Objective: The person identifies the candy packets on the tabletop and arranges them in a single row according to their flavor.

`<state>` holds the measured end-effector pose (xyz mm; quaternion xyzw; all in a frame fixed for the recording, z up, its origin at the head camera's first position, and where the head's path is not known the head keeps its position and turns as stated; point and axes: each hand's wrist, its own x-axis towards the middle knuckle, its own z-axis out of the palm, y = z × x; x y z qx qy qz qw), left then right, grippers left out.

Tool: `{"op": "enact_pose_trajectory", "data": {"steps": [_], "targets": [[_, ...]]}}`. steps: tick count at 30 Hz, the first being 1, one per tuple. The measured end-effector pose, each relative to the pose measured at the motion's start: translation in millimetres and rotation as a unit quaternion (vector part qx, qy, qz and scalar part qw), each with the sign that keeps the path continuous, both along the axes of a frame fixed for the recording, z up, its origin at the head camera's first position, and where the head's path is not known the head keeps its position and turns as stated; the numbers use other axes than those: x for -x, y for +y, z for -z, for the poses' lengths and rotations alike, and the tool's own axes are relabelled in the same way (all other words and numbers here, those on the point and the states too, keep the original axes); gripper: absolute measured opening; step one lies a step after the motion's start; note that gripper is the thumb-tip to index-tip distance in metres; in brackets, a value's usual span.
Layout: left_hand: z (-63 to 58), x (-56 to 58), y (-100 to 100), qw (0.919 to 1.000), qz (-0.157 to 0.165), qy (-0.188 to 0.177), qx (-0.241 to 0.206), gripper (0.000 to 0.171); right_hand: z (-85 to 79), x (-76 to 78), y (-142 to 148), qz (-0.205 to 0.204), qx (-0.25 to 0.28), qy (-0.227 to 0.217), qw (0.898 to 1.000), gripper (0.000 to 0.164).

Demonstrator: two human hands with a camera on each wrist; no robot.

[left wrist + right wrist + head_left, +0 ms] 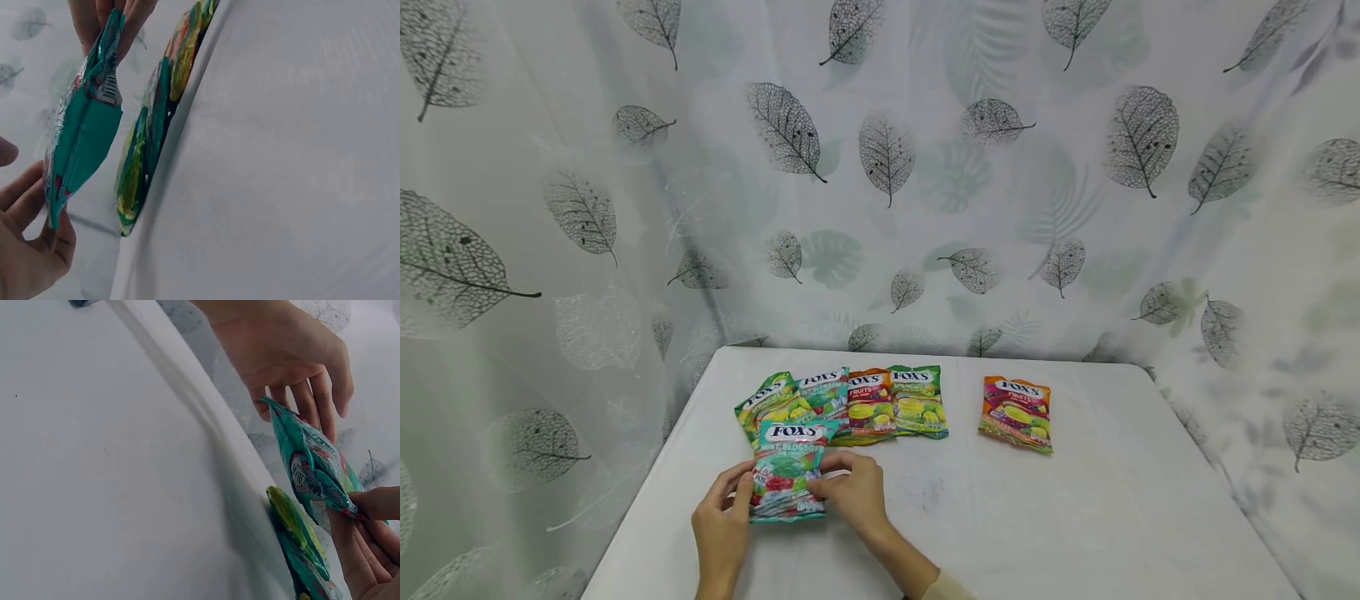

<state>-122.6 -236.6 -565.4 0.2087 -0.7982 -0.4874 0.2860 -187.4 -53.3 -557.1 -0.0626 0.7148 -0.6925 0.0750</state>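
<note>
the right hand (856, 493) pinches the fox's mint blossom packet (781, 471) above the table (1075, 525) in front of overlapping packets (870, 410), while the left hand (722, 517) touches its edge with fingers relaxed, so a loosened pinch could drop it.

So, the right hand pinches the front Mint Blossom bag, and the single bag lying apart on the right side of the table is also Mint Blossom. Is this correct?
Not quite: the single bag on the right side of the table is labelled Fruits, as the head view shows. The right hand does pinch the front Mint Blossom bag.
</note>
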Motion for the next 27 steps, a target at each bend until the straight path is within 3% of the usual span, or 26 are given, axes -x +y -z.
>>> {"op": "enact_pose_trajectory", "data": {"steps": [10,27], "targets": [[5.6,-7.5,-14,0.999,-0.024,-0.035,-0.012,0.025,5.5,-5.5,-17,-0.014,-0.025,-0.003,1.0,0.02],[7.9,-10.4,-28,0.9954,-0.023,-0.093,-0.001,0.032,17.2,-9.2,-32,-0.021,-0.049,-0.004,0.999,0.021]]}}
